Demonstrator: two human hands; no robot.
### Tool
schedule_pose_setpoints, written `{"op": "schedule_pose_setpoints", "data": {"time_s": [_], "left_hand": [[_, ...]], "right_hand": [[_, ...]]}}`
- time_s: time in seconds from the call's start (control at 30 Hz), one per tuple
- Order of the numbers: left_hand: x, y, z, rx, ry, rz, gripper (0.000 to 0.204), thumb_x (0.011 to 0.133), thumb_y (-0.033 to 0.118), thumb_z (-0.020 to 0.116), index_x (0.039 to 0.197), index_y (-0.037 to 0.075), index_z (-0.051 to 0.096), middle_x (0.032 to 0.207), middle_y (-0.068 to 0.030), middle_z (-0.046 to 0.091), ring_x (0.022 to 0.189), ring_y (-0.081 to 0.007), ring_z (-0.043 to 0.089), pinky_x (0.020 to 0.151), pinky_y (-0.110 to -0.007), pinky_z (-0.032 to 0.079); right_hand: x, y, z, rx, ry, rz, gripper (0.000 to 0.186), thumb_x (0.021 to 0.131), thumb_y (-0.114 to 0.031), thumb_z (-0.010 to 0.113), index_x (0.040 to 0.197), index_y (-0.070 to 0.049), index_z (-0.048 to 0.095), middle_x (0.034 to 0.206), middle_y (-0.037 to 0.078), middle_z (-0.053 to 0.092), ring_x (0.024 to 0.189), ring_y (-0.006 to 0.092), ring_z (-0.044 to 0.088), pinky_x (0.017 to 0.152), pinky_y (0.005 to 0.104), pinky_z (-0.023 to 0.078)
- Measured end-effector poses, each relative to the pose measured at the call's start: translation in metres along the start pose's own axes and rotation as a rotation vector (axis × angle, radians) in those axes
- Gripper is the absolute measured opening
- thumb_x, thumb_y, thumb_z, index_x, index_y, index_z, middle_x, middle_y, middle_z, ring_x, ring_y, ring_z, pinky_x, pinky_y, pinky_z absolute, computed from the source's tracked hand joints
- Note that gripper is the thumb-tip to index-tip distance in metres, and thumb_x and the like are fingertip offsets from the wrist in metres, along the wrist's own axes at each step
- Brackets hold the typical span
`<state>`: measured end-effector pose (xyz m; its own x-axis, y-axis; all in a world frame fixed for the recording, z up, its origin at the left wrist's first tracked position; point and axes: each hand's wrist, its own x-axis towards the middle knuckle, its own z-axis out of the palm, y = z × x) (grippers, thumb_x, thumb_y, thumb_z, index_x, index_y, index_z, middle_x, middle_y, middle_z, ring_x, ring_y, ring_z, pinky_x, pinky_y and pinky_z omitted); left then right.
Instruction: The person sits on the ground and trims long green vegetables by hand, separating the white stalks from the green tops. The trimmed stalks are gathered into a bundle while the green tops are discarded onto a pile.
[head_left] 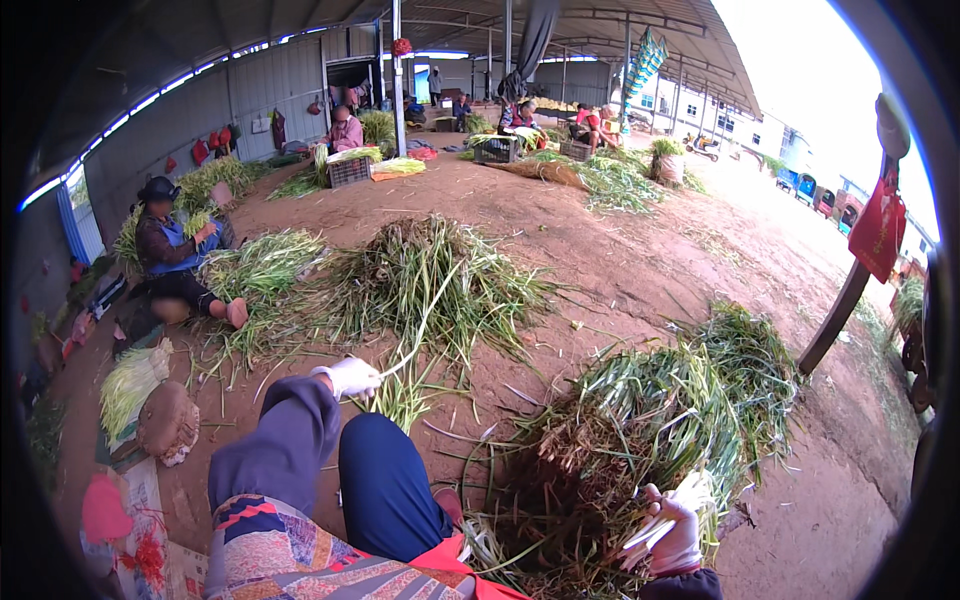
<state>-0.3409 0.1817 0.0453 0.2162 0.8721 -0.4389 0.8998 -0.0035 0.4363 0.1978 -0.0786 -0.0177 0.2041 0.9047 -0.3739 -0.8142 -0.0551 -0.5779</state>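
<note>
No wording or number is showing clearly enough to be read. Near three o'clock, a red bag (877, 232) is hanging by a post (838, 315) and bearing faint marks, which are staying too blurred to make out. Toward ten o'clock, a pale sheet (261, 125) is hanging on the wall (285, 88), appearing too small for reading.
</note>
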Motion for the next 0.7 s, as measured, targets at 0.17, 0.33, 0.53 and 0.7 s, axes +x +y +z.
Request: {"op": "schedule_pose_setpoints", "data": {"time_s": [0.17,0.33,0.53,0.7], "left_hand": [[-0.01,0.052,-0.015,0.251,0.199,0.244,0.068,0.086,0.035,0.061,0.143,0.011,0.033,0.118,-0.0152,0.06,0.108,-0.03,0.058,0.095,-0.036,0.045],[-0.032,0.16,-0.035,0.109,0.167,0.753,0.063,0.091,0.028,0.058,0.146,0.02,0.028,0.091,-0.0059,0.069,0.082,-0.0178,0.065,0.08,-0.032,0.05],[-0.075,0.141,-0.292,-0.505,1.178,0.463,0.057,0.092,0.033,0.057,0.139,0.008,0.039,0.095,-0.0079,0.067,0.072,-0.0121,0.063,0.067,-0.026,0.048],[-0.149,0.084,-0.423,-0.722,1.463,0.336,0.037,0.094,0.035,0.052,0.119,0.01,0.057,0.096,-0.0078,0.069,0.07,-0.0118,0.065,0.055,-0.026,0.045]], "right_hand": [[0.004,0.0,-0.001,-0.001,0.03,-0.029,0.029,0.078,-0.006,0.054,0.105,-0.004,0.043,0.11,0.018,0.06,0.068,0.0178,0.057,0.061,0.0309,0.051],[0.008,0.003,0.0,-0.03,0.046,-0.012,0.017,0.079,-0.006,0.056,0.095,-0.006,0.049,0.107,0.015,0.061,0.07,0.0184,0.056,0.064,0.0316,0.051],[-0.002,-0.008,-0.008,-0.024,0.118,0.048,0.026,0.079,-0.011,0.059,0.104,-0.002,0.053,0.1,0.013,0.062,0.072,0.0199,0.057,0.066,0.0331,0.051],[-0.009,-0.011,-0.012,-0.018,0.063,0.001,0.036,0.082,-0.012,0.056,0.113,0.004,0.051,0.097,0.011,0.062,0.08,0.0214,0.058,0.069,0.0346,0.052]]}}
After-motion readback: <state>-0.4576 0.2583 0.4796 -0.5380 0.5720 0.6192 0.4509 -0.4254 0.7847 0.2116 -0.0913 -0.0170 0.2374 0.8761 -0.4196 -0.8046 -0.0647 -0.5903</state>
